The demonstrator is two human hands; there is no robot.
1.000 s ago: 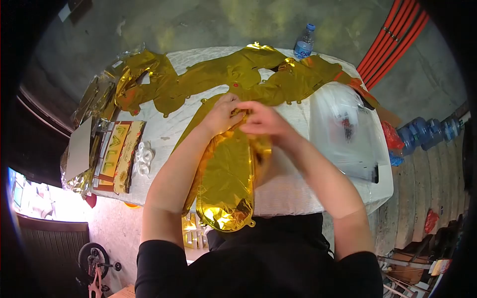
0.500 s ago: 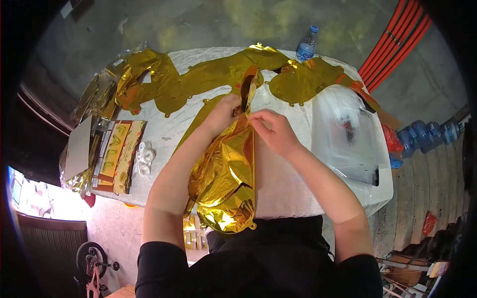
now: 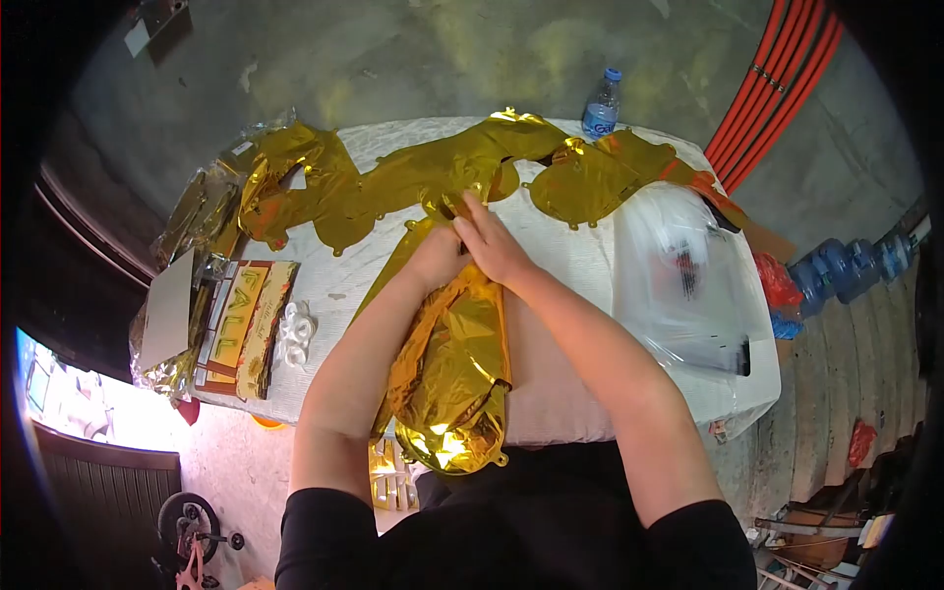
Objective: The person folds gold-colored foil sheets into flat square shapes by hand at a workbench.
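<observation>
A crinkled gold foil balloon [image 3: 452, 364] hangs from my hands towards the table's front edge, its lower end close to my body. My left hand [image 3: 439, 258] is closed around its upper, gathered part. My right hand [image 3: 494, 248] presses against the same bunched foil beside the left one, fingers together and pointing away from me; the fingertips are partly hidden. Beyond them, more flat gold foil balloons [image 3: 413, 182] lie joined in a row across the back of the table, and another foil piece [image 3: 580, 187] lies to the right.
Clear plastic bags [image 3: 678, 285] lie on the right. A printed FALL package [image 3: 236, 329], white ribbon rolls [image 3: 295, 332] and a grey card [image 3: 169, 313] are on the left. A water bottle [image 3: 601, 103] stands at the back edge of the white-covered table [image 3: 560, 383].
My right hand has moved from pinching the foil's right edge to lying up against my left hand. The upright foil flap between my hands has folded down. The view has tilted slightly.
</observation>
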